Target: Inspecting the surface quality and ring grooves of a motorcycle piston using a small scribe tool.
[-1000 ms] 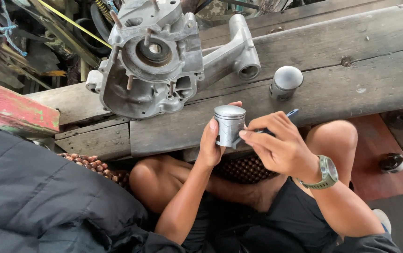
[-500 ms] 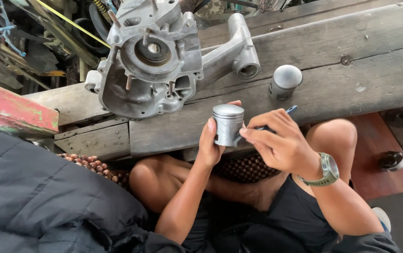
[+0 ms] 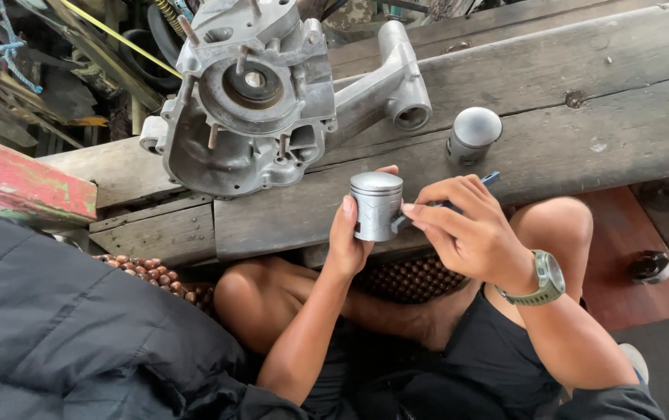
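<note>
Left hand [image 3: 350, 237]: grasps small silver metal piston [image 3: 375, 205], upright, near bench edge above the knees.
Right hand [image 3: 470, 229]: pinches slim blue-tipped tool [image 3: 490, 179] against piston's right side.
Far left: grey cast-aluminium engine casing [image 3: 253, 101] on weathered wooden bench [image 3: 583, 132].
Far right: second grey piston [image 3: 473, 134], apart.

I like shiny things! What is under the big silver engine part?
The engine casing rests on grey wooden planks. Its wide body covers the wood right beneath, so anything lying there is hidden.
</note>
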